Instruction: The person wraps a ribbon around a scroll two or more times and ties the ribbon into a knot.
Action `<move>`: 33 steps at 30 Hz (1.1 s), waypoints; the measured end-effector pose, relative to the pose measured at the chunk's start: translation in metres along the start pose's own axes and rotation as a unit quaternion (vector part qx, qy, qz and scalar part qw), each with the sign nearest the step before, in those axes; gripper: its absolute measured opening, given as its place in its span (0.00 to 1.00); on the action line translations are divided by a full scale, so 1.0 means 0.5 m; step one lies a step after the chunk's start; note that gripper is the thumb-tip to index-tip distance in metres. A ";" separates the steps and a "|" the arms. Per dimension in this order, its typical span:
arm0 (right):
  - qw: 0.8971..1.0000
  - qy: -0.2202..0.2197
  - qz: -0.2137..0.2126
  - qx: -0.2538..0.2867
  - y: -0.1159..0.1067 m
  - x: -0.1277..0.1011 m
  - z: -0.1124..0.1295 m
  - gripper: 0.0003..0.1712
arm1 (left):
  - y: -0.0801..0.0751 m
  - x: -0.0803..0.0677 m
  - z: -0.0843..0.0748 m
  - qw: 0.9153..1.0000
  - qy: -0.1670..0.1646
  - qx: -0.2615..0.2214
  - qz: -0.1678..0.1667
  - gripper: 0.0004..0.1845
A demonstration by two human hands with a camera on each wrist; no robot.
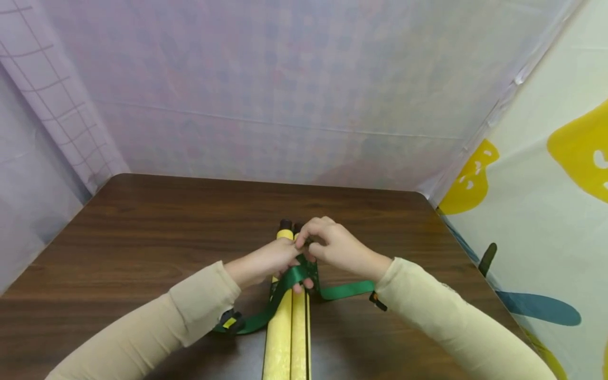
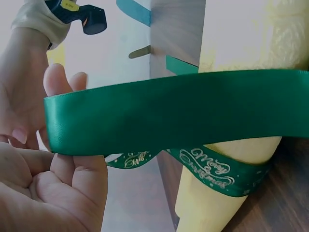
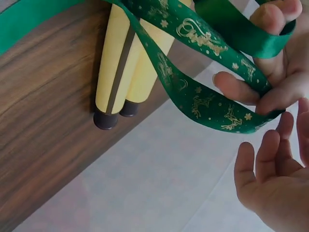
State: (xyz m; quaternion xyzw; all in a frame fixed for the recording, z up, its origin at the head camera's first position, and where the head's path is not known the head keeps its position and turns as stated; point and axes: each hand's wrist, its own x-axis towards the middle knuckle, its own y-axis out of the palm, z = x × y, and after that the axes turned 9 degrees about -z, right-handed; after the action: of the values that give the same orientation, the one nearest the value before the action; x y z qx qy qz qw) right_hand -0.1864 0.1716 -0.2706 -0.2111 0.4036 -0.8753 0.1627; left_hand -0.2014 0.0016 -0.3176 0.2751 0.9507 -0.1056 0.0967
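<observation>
Dark brown wood makes up the tabletop (image 1: 142, 232), and soft purple checked cloth (image 1: 285, 105) hangs behind its far edge. A white sheet with yellow and blue blobs (image 1: 546, 211) hangs along the right edge.

I see 2 yellow paper rolls with dark end caps (image 1: 287, 338) lying side by side. They run from the near edge toward the middle of the tabletop. A wide green satin ribbon with gold Christmas writing (image 1: 290, 282) goes around them. One tail lies off to the left and one off to the right.

The left hand (image 1: 266, 261) pinches the ribbon with thumb and fingers, right over the rolls. The right hand (image 1: 332, 245) sits just beside it at the same spot, with fingers curled. In the right wrist view the right hand's fingers (image 3: 260, 169) look spread and do not hold the ribbon there. In the head view I cannot tell if they grip it.

From my seat far away, I think a knot or bow is being made. To do it well, I would keep the ribbon flat and not twisted. I would keep the shiny side out. I would pull both tails evenly so the 2 rolls stay tight together. I would keep the pinch firm so the loop does not slip.
</observation>
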 end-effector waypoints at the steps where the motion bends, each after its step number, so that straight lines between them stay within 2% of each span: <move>1: 1.000 0.000 0.003 0.001 0.001 -0.003 0.000 0.13 | -0.001 -0.001 0.001 1.000 0.000 0.002 0.001 0.26; 8: 0.999 0.008 0.027 0.021 0.011 -0.015 -0.007 0.09 | -0.005 -0.003 0.007 1.000 -0.001 0.002 -0.008 0.29; 16: 0.996 -0.027 0.081 -0.024 0.037 -0.025 -0.023 0.14 | -0.010 -0.004 0.008 1.000 0.001 0.015 -0.007 0.33; 19: 0.994 -0.033 0.102 -0.029 0.045 -0.028 -0.026 0.16 | -0.010 -0.002 0.008 1.000 -0.006 0.018 -0.019 0.33; 21: 0.993 -0.039 0.109 -0.032 0.051 -0.030 -0.025 0.17 | -0.010 -0.001 0.009 0.998 -0.015 0.032 -0.046 0.31; 26: 0.990 -0.082 0.092 -0.073 0.070 -0.036 -0.029 0.16 | -0.007 -0.001 0.010 0.992 -0.028 0.075 -0.098 0.28; 30: 0.984 -0.135 0.051 -0.104 0.081 -0.037 -0.036 0.08 | -0.004 -0.002 0.015 0.995 -0.021 0.054 -0.078 0.31; 33: 0.985 -0.146 0.036 -0.083 0.082 -0.037 -0.039 0.07 | -0.008 -0.004 0.017 0.994 0.007 0.056 -0.091 0.29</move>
State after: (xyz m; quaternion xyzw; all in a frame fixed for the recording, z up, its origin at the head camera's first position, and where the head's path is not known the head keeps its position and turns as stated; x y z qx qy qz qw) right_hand -0.1757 0.1671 -0.3180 -0.3347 0.4537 -0.7922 0.2334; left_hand -0.2009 -0.0047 -0.3248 0.1928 0.9651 -0.1654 0.0641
